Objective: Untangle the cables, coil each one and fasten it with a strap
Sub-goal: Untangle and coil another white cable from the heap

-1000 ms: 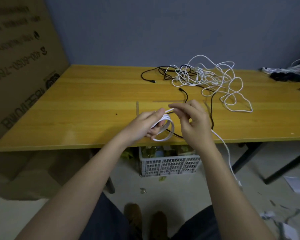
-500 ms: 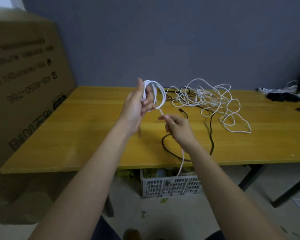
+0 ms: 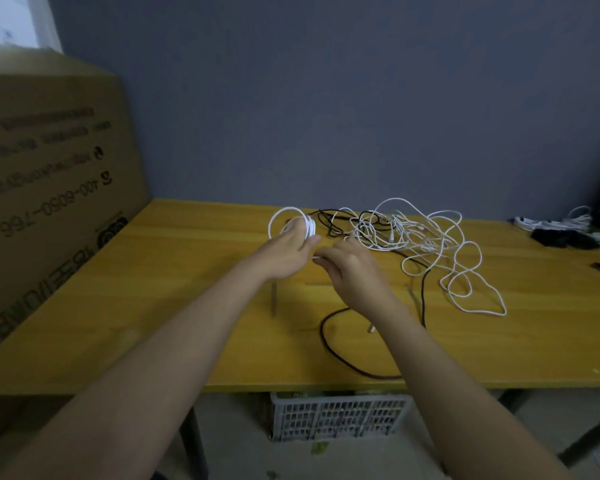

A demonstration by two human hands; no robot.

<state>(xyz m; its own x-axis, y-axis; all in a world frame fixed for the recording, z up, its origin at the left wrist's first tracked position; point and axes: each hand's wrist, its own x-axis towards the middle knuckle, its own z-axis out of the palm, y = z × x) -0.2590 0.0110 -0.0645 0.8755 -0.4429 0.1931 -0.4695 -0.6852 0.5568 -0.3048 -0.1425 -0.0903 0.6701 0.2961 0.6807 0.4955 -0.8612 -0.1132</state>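
Head view: white coil nearly wound

I see the white coil (image 3: 291, 221) gripped in my left hand (image 3: 288, 252) above the bench (image 3: 187, 271). My right hand (image 3: 350, 268) pinches its tail. Light, limp, springy, I judge: pinch across all loops. Thin round cables form the tangle (image 3: 413, 237) just beyond.

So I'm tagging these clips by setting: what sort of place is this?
Probably a storeroom or plain workroom: a bare wooden table against a grey wall, a big printed cardboard box beside it, and a plastic crate on the floor underneath.
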